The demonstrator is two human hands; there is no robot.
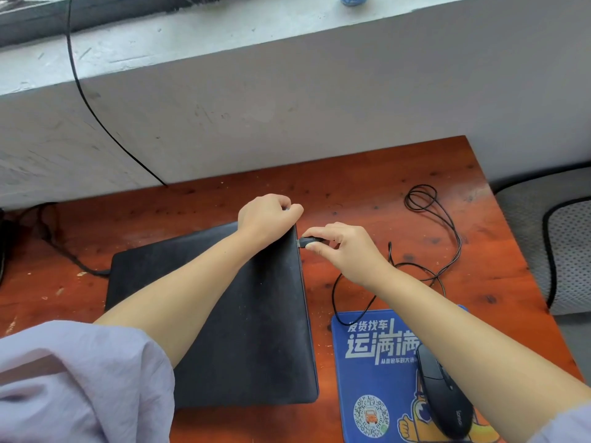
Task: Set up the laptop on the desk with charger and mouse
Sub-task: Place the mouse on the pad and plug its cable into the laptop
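A closed black laptop [256,314] lies flat on the reddish wooden desk [367,187]. My left hand [267,219] grips the laptop's far right corner. My right hand [345,251] pinches the black USB plug [308,242] of the mouse cable, its tip touching the laptop's right edge. The black mouse [443,391] rests on a blue printed mouse pad [374,362] at the lower right, partly hidden by my right forearm. Its thin cable [447,225] loops over the desk behind the pad. A black charger cable [73,260] meets the laptop's left side.
A white wall with a sill [224,107] runs right behind the desk, and another black cable [86,100] hangs down it. A grey mesh seat cushion [569,251] sits past the desk's right edge. A dark object [3,244] shows at the far left.
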